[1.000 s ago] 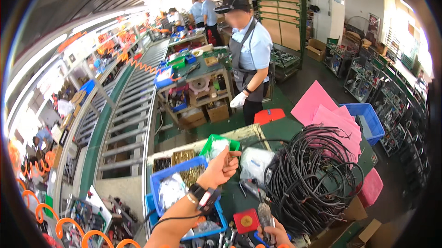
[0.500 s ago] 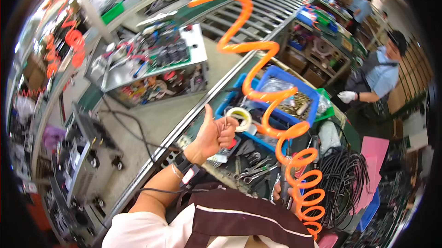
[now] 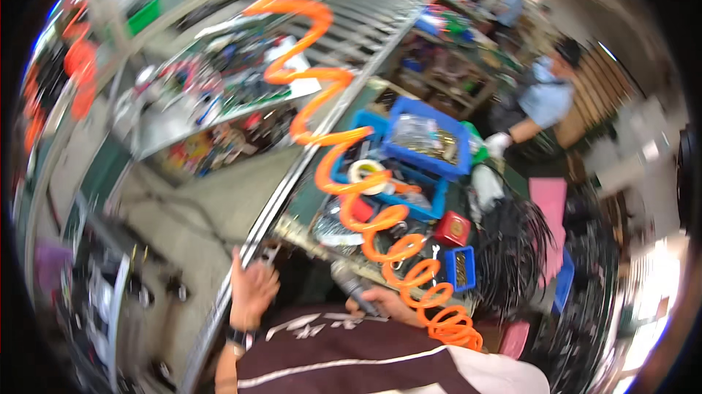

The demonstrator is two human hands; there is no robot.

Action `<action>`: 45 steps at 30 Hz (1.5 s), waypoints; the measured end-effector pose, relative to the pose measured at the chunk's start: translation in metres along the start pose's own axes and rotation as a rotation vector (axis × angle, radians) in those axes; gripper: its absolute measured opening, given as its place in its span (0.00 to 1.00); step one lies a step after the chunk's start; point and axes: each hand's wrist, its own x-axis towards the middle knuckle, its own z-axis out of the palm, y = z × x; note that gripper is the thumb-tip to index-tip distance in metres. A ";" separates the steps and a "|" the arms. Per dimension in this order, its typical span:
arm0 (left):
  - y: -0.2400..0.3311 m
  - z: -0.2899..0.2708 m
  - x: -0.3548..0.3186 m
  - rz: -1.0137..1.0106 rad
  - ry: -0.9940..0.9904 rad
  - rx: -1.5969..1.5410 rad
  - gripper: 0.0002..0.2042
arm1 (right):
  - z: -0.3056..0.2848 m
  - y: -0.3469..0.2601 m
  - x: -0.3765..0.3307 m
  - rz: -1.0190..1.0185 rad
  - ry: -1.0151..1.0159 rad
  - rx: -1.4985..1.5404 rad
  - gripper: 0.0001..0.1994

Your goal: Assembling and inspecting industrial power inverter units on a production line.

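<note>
Workbench (image 3: 302, 207): tool (image 3: 352, 288) in right grip (image 3: 389, 304)

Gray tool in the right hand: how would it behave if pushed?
The gray tool would likely roll, given its rounded body; seems stiff, its outline running straight; and may be front-heavy, its wider end jutting past the right hand.

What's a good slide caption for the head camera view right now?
Right hand gripping a grey handheld tool beside a coiled orange hose, left hand near a metal rail.
</note>
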 end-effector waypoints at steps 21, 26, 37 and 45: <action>-0.012 -0.022 0.021 -0.288 -0.028 -0.169 0.21 | -0.006 0.060 -0.001 -0.323 -0.236 0.260 0.15; -0.014 -0.052 0.080 -0.157 0.158 -0.109 0.20 | -0.016 0.003 -0.046 -0.204 0.018 0.171 0.23; -0.018 -0.027 0.215 0.084 0.375 0.597 0.25 | -0.074 -0.023 -0.050 -0.454 0.254 -0.665 0.10; -0.033 -0.008 0.237 0.372 0.321 1.064 0.21 | -0.053 -0.068 -0.065 -0.114 0.170 -0.278 0.12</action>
